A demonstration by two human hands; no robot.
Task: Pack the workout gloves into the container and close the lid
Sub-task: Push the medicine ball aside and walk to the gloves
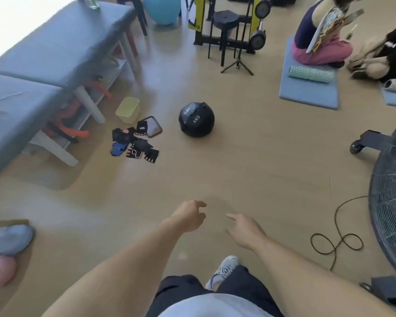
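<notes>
Several workout gloves (133, 145), mostly black with one blue, lie in a loose pile on the wooden floor beside the grey bench. Just behind them stands a pale yellow container (128, 110), and its dark-rimmed lid (154, 127) lies flat on the floor with one glove partly on it. My left hand (189, 217) and my right hand (244, 229) hang out in front of me, well short of the pile, fingers loosely curled and holding nothing.
A black 4 kg medicine ball (196, 118) sits right of the gloves. Grey padded benches (55, 49) stand at left, with red items beneath. A large fan (391, 202) and its cable (336, 243) are at right. People sit on mats (306, 88) at the far right.
</notes>
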